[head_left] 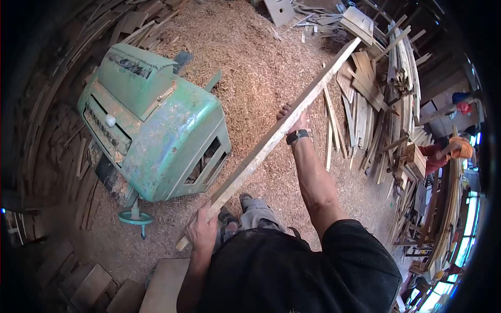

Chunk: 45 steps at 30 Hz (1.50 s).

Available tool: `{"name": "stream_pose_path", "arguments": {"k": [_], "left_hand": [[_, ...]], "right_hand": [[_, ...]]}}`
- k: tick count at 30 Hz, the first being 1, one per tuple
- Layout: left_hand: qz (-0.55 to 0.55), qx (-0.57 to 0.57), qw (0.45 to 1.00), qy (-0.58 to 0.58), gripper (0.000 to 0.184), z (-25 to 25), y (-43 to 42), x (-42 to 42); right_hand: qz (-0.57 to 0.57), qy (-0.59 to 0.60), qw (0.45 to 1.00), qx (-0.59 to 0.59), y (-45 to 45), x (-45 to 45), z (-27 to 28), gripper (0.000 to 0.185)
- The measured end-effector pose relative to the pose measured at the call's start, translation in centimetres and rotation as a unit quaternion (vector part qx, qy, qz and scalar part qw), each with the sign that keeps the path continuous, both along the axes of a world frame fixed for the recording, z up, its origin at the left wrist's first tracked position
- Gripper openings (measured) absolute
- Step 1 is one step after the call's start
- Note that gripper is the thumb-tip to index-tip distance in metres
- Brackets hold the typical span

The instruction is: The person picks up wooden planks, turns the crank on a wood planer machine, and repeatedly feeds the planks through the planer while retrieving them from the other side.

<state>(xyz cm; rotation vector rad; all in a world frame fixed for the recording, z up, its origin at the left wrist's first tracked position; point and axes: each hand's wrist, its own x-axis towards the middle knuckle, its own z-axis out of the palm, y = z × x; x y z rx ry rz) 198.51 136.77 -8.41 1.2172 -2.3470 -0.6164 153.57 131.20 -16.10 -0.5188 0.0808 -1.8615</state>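
A long, rough-sawn wooden board [261, 147] slants across the view, its low end near my body and its far end toward the upper right. Close to the low end, my left hand [202, 228] is wrapped round it. Farther up, my right hand [294, 119] grips the same board from beneath, its fingers showing past the edge and a dark watch on the wrist. To the left of the board stands a green machine [182, 122] with worn paint, a side opening and a small handwheel [135, 217] low down.
Wood shavings [235, 52] cover the floor. Stacked boards [402, 73] and loose planks [360, 120] lie along the right. More timber [52, 68] curves round the left. A person in orange [459, 148] is at the far right. Flat panels [167, 281] lie at bottom left.
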Motion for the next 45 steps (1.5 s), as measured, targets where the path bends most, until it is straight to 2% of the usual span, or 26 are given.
{"name": "stream_pose_path", "arguments": {"k": [1, 2, 4, 5, 10, 12, 14, 16, 17, 18, 20, 22, 25, 27, 28, 29, 30, 31, 32, 33, 34, 35, 36, 37, 43, 45], "left_hand": [[0.005, 0.005, 1.0, -0.003, 0.033, -0.5, 0.4, 0.3], [0.01, -0.02, 1.0, -0.007, 0.036, -0.8, 1.0, 0.7], [0.021, -0.038, 0.999, -0.01, 0.039, -1.0, 2.1, 1.3], [0.029, -0.049, 0.998, -0.012, 0.04, -1.1, 2.5, 1.4], [0.06, -0.057, 0.996, -0.014, 0.045, -1.4, 3.4, 3.0], [0.089, 0.071, 0.993, -0.024, 0.045, -1.3, 3.6, 4.6], [0.09, 0.081, 0.993, -0.006, 0.042, -1.4, 3.9, 6.0], [0.087, 0.095, 0.992, 0.016, 0.04, -2.1, 4.4, 7.7], [0.06, 0.007, 0.998, 0.003, 0.038, -2.6, 4.4, 8.5], [0.029, -0.082, 0.996, -0.008, 0.036, -3.0, 4.1, 9.2], [0.03, -0.096, 0.995, -0.005, 0.036, -3.3, 4.1, 11.0], [0.036, -0.113, 0.993, -0.005, 0.036, -3.4, 3.9, 13.1], [0.061, -0.011, 0.996, 0.063, 0.039, -2.8, 3.3, 16.9], [0.084, 0.147, 0.982, 0.084, 0.041, -2.1, 3.3, 19.7], [0.09, 0.148, 0.981, 0.085, 0.041, -2.6, 3.4, 21.2], [0.075, 0.143, 0.981, 0.109, 0.042, -3.7, 3.3, 22.6], [0.068, 0.138, 0.979, 0.131, 0.043, -4.4, 3.6, 24.3], [0.075, 0.145, 0.978, 0.128, 0.043, -4.3, 4.0, 25.6], [0.098, 0.155, 0.976, 0.12, 0.043, -4.0, 4.4, 26.6], [0.113, 0.169, 0.973, 0.111, 0.044, -3.8, 4.9, 27.9], [0.128, 0.186, 0.969, 0.104, 0.045, -3.9, 5.1, 29.5], [0.117, 0.113, 0.98, 0.111, 0.048, -4.2, 5.0, 31.1], [0.093, 0.037, 0.988, 0.119, 0.051, -4.6, 4.8, 32.3], [0.125, 0.043, 0.985, 0.115, 0.051, -4.5, 5.3, 33.2], [0.155, 0.107, 0.973, 0.136, 0.054, -4.0, 6.9, 37.3], [0.251, 0.213, 0.935, 0.128, 0.051, -3.8, 7.6, 38.0]], "right_hand": [[-0.155, -0.096, 0.944, 0.276, -0.1, 0.6, -0.2, 0.044], [-0.15, -0.097, 0.942, 0.284, -0.5, 1.0, -1.2, 0.044], [-0.002, -0.164, 0.984, 0.072, -1.8, 0.4, -4.0, 0.03], [0.016, -0.157, 0.987, 0.035, -2.6, 0.4, -4.9, 0.022], [0.007, -0.186, 0.978, 0.09, -3.0, 5.0, -0.4, 0.023], [-0.063, -0.098, 0.968, 0.223, -2.2, 6.6, 1.7, 0.024], [-0.061, -0.066, 0.967, 0.24, -2.2, 8.0, 2.0, 0.023], [-0.068, -0.088, 0.967, 0.231, -2.6, 9.5, 2.3, 0.028], [0.011, -0.121, 0.986, 0.112, -3.6, 10.4, 2.4, 0.029], [0.009, -0.117, 0.987, 0.113, -3.8, 11.1, 2.5, 0.029], [0.063, -0.124, 0.99, 0.004, -4.1, 13.3, 3.6, 0.028], [0.048, -0.099, 0.994, 0.02, -3.6, 15.3, 4.3, 0.028], [-0.048, -0.018, 0.977, 0.206, -2.8, 18.9, 6.2, 0.04], [-0.104, -0.003, 0.956, 0.276, -2.2, 23.7, 9.8, 0.043], [-0.164, 0.011, 0.924, 0.345, -1.8, 25.9, 11.1, 0.046], [-0.175, 0.043, 0.913, 0.367, -1.6, 27.6, 11.7, 0.03], [-0.199, 0.074, 0.897, 0.387, -1.7, 29.0, 11.8, 0.03], [-0.148, 0.04, 0.946, 0.287, -1.6, 28.4, 8.6, 0.044], [-0.177, 0.105, 0.942, 0.264, -1.3, 30.0, 8.7, 0.032], [-0.021, -0.095, 0.975, 0.199, -1.4, 30.2, 8.0, 0.02], [0.108, -0.121, 0.982, 0.092, -1.9, 30.8, 8.5, 0.015], [0.116, 0.085, 0.989, 0.035, -3.1, 32.2, 9.0, 0.016], [0.126, 0.113, 0.984, 0.061, -3.7, 33.5, 10.3, 0.017], [0.142, 0.086, 0.984, 0.069, -4.1, 35.5, 11.5, 0.017], [0.139, 0.145, 0.976, 0.082, -7.3, 45.5, 12.4, 0.019], [0.122, 0.162, 0.972, 0.117, -9.1, 48.6, 10.0, 0.023]]}}
